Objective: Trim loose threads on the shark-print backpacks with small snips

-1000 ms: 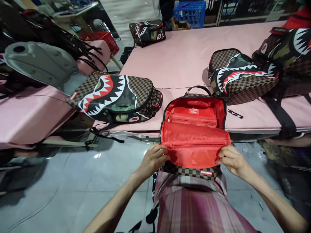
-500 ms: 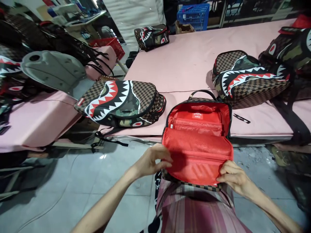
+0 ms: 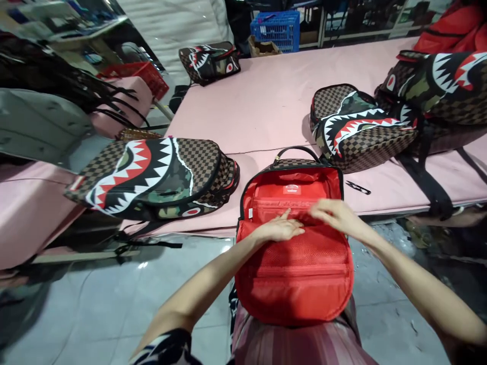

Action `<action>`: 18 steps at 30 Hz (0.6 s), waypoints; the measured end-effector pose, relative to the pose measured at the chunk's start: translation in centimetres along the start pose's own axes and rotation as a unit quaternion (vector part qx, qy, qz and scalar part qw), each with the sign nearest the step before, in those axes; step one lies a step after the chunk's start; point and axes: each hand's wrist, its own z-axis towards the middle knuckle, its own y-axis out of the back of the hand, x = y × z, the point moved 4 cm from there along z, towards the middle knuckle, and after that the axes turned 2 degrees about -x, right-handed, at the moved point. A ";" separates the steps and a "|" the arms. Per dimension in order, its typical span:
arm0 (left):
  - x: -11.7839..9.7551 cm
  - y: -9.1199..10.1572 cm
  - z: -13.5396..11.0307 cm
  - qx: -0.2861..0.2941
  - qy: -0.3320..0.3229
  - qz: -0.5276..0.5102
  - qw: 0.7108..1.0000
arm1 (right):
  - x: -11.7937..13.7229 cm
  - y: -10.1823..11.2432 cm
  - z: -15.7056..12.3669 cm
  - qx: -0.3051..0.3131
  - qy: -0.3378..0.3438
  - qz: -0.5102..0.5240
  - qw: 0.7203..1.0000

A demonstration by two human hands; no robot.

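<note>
An open backpack (image 3: 292, 289) with red lining lies before me, its flap folded down toward my lap and its carry handle at the table side. My left hand (image 3: 280, 228) rests on the lining near the fold, open, fingers stretched out. Close by on the right, my right hand (image 3: 337, 215) is over the inner pocket with fingers curled together. It is slightly blurred, and what its fingertips hold, if anything, is hidden. A pale label (image 3: 292, 189) shows on the inner back panel. Black thread snips (image 3: 358, 187) lie on the table to the right.
On the pink-covered table (image 3: 266, 111), a checkered shark-mouth backpack (image 3: 160, 175) lies left. Another backpack (image 3: 357, 126) lies right, beside further stacked bags (image 3: 449, 86). A smaller bag (image 3: 209, 61) sits at the far left corner. A blue crate (image 3: 276, 30) stands behind the table.
Both hands have moved from the flap's lower edges up to the fold and inner pocket. The flap now lies flatter and further open over my lap. The view has shifted to the right.
</note>
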 end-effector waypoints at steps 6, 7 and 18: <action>0.2 0.2 -2.8 -0.025 0.018 -0.024 0.999 | -2.7 -6.0 9.3 0.120 -0.096 -0.207 0.966; 0.4 0.2 -3.4 -0.036 0.014 -0.025 0.999 | -3.2 -6.5 8.9 0.130 -0.100 -0.215 0.963; 6.0 1.4 -5.8 -0.307 0.332 0.020 0.892 | -7.1 -6.4 5.3 0.165 -0.170 -0.234 0.943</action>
